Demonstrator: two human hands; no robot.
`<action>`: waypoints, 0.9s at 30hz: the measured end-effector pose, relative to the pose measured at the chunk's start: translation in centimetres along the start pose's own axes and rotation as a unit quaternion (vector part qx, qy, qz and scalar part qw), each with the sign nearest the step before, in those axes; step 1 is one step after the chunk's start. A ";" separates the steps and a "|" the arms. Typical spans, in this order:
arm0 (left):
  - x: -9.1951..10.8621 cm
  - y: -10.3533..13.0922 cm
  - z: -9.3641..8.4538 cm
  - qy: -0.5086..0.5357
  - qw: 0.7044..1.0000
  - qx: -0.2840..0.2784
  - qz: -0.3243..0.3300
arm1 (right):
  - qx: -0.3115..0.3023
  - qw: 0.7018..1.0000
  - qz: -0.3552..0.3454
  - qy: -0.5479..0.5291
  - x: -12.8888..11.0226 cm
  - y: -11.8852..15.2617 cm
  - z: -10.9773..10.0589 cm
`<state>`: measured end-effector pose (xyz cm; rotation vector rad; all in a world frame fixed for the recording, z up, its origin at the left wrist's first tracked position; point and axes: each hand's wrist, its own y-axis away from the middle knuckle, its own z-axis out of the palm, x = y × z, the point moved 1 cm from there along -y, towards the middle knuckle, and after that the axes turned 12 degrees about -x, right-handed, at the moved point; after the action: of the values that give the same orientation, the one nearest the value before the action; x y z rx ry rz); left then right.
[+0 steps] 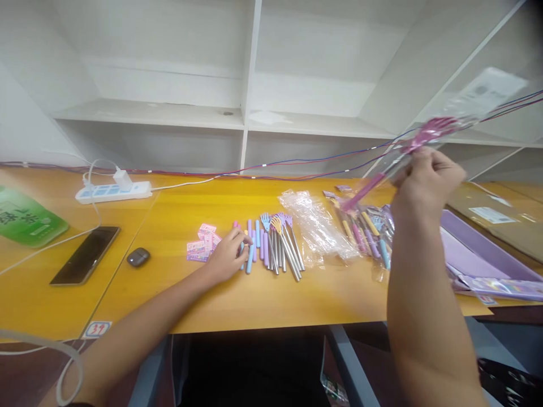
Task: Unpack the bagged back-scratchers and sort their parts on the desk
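Observation:
My right hand [428, 175] is raised above the table and closed on a pink back scratcher [432, 133] in a clear plastic bag with a white card at its top; it is slightly blurred. My left hand [229, 254] lies low over the table, fingers bent around a light-blue handle [242, 255] at the edge of a row of purple, blue and pink handles [257, 234]. Right of these lie several metal scratcher rods [282, 249] with purple, blue and yellow hand-shaped heads. Pink printed cards [202, 243] lie left of my left hand.
Clear plastic bags [316, 226] lie mid-table, beside several bagged back scratchers [369, 232]. A purple box [479, 243] and cardboard [500, 220] sit at right. To the left are a phone [86, 255], mouse [138, 257], power strip [106, 193] and green pouch [29, 217]. Cables [271, 165] run along the back.

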<state>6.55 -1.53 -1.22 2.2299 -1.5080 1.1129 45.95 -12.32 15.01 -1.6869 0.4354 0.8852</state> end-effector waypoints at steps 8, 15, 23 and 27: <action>-0.7 -0.3 -0.3 0.372 0.927 0.045 0.001 | -0.451 0.753 0.202 -0.434 -4.8 15.2 11.2; -1.2 -1.1 -0.5 0.520 0.852 0.057 -0.011 | -0.659 0.575 0.245 -0.420 -3.7 23.6 14.0; -0.4 -0.3 -0.6 0.545 0.838 -0.001 -0.038 | -0.700 0.575 0.273 -0.323 -3.6 25.0 13.7; -0.9 -0.7 -0.9 0.543 0.835 0.079 -0.028 | -0.707 0.599 0.273 -0.259 -3.4 23.2 12.5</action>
<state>6.59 -0.12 -1.10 1.1869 -0.8296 2.0125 23.72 -8.16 1.04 -2.4956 -0.3847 2.5615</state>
